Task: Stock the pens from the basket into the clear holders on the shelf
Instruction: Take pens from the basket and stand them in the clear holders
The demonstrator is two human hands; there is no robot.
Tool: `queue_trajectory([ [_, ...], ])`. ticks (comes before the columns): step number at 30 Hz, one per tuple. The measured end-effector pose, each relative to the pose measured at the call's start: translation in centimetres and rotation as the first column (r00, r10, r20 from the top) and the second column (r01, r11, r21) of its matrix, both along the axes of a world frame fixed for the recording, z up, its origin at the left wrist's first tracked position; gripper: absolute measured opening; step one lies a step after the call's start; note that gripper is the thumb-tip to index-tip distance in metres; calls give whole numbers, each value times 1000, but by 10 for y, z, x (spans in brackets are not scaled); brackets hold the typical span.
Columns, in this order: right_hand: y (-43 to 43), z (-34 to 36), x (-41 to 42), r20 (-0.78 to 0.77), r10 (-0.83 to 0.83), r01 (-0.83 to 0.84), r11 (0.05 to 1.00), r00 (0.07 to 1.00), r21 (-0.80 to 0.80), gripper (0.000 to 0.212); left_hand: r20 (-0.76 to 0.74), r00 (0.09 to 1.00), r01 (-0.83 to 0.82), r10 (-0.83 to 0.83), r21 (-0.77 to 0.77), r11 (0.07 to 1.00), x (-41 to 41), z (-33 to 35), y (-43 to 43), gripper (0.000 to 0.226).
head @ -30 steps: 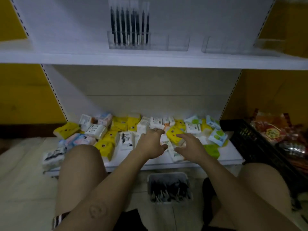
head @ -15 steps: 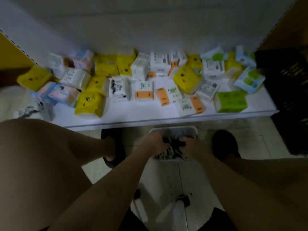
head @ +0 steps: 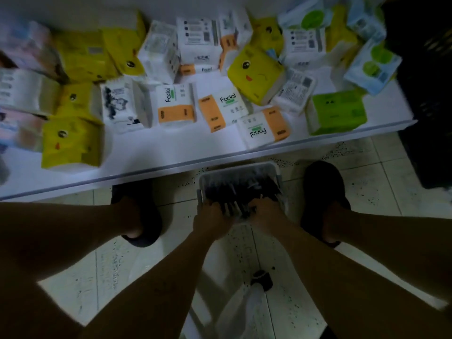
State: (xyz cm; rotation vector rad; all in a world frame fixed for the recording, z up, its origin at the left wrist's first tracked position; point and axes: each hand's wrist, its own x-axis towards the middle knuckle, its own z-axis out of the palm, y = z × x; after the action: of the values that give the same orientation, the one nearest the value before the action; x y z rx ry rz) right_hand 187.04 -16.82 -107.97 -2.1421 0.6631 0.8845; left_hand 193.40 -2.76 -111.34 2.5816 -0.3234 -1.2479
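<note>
A small white basket [head: 238,171] full of dark pens [head: 241,192] stands on the tiled floor between my feet, just under the edge of the bottom shelf. Both hands are down in its near end. My left hand [head: 211,217] has its fingers curled into the pens on the left side. My right hand [head: 265,214] has its fingers curled into the pens on the right. A few pens stick up between the two hands. The clear holders are out of view above.
The white bottom shelf [head: 171,155] carries several tissue packs in yellow, green, orange and white. A black crate [head: 428,94] stands at the right. My dark shoes [head: 322,192] flank the basket. A small dark cap-like object [head: 261,282] lies on the floor near me.
The view dropped from the upper shelf with its clear holders to the floor. Both hands came off the tissue shelf and went down into the pen basket, where they now dig among the pens.
</note>
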Motion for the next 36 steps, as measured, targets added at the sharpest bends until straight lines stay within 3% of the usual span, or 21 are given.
queue_trajectory([
  [3, 0, -10, 9, 65, -106, 109, 993, 992, -34, 39, -16, 998, 56, -56, 18, 998, 4, -2, -2, 40],
  [8, -6, -10, 28, 99, -177, 184, 981, 979, -65, 57, -73, 994, 85, -86, -8, 996, 7, -8, -3, 51],
  [13, -16, -3, 42, 154, -77, 76, 997, 985, 11, 22, -95, 994, 43, -51, -80, 996, 5, -11, -3, 50],
  [18, -22, -14, 38, 94, -147, 143, 989, 985, 48, 19, -159, 985, -83, 61, -138, 987, 7, -2, -7, 36],
  [22, -28, -18, 33, 162, -303, 307, 952, 939, 3, 23, -232, 965, -157, 119, -150, 976, 11, 5, -8, 32],
  [30, -27, -26, 33, 24, -99, 98, 995, 995, 23, 33, -367, 898, -302, 242, -117, 946, 13, 8, -10, 16],
  [36, -29, -26, 32, 108, -142, 151, 986, 984, -75, 23, -227, 915, -374, 333, -174, 911, 18, 14, -5, 15],
])
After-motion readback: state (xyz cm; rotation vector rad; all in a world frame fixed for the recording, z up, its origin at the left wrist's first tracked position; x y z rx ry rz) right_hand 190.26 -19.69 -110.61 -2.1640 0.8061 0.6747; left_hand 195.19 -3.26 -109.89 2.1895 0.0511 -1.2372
